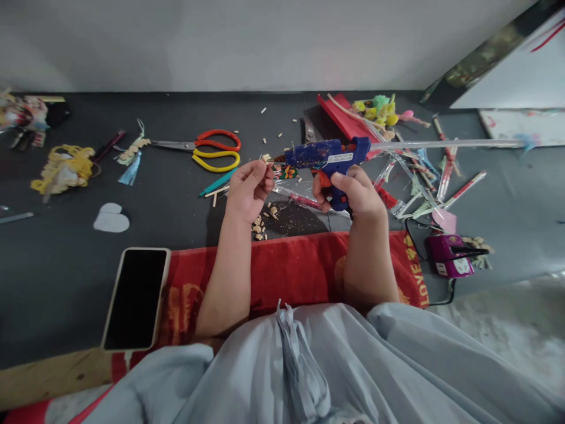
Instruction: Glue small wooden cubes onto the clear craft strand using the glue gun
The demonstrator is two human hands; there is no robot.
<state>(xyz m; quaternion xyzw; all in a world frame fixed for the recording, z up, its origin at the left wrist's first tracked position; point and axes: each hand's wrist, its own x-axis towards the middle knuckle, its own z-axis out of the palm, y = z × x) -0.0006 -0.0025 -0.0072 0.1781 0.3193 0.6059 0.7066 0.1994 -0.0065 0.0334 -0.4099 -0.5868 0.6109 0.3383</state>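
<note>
My right hand [359,188] is wrapped round the grip of a blue glue gun [311,154], fingers at its orange trigger. A long clear glue stick [445,143] sticks out of the gun's back end, to the right. My left hand [251,187] is closed, pinching a small pale wooden piece [266,158] between thumb and fingers, right by the gun's nozzle. Whether nozzle and piece touch I cannot tell. Below the hands lie loose wooden bits [259,227]. Left of them are scissors [216,150] with red and yellow handles and a teal pen [218,182].
A phone [135,300] lies front left, partly on a red towel [295,265]. Yellow yarn [62,171], a white heart cutout [111,218] and a blue tassel [130,168] are at left. Wrapped sticks [448,176] and a purple box [450,256] are at right. A wall [220,47] stands behind.
</note>
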